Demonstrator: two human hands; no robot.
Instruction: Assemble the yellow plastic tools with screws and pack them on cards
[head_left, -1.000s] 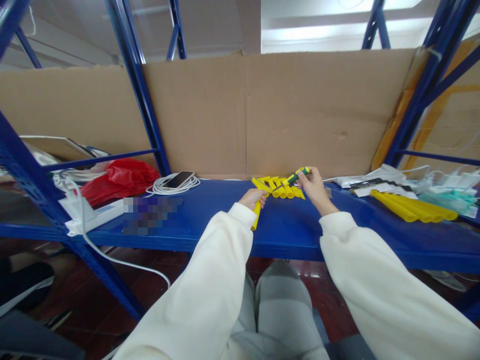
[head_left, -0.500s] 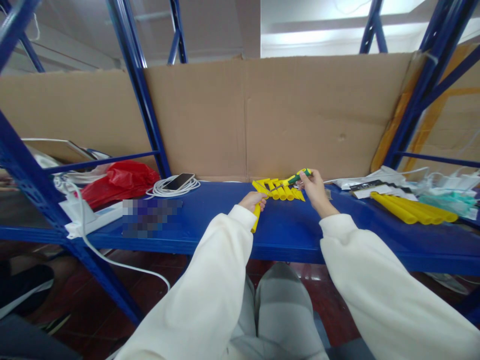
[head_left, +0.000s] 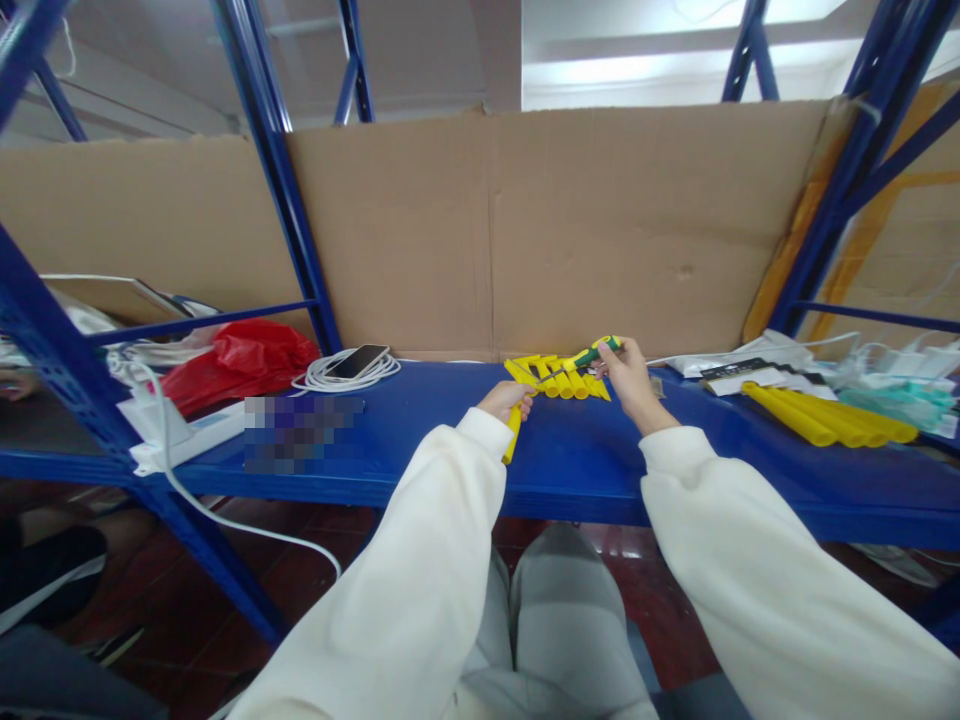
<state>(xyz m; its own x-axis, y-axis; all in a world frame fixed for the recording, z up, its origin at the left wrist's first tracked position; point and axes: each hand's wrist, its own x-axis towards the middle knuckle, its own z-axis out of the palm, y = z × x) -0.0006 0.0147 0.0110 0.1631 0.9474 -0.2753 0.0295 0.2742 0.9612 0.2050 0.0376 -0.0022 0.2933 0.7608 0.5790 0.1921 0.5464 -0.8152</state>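
left hand pinches a yellow piece over the blue shelf while right hand grips a screwdriver pointed at it, maybe for a screwing step, and the next turn seems to need a steady hold.

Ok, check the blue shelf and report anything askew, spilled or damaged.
No spill or damage is visible. The phone lies on a coiled white cable, and a white cord droops below the blue shelf; both look untidy. Nothing odd shows at the screwdriver in the right hand.
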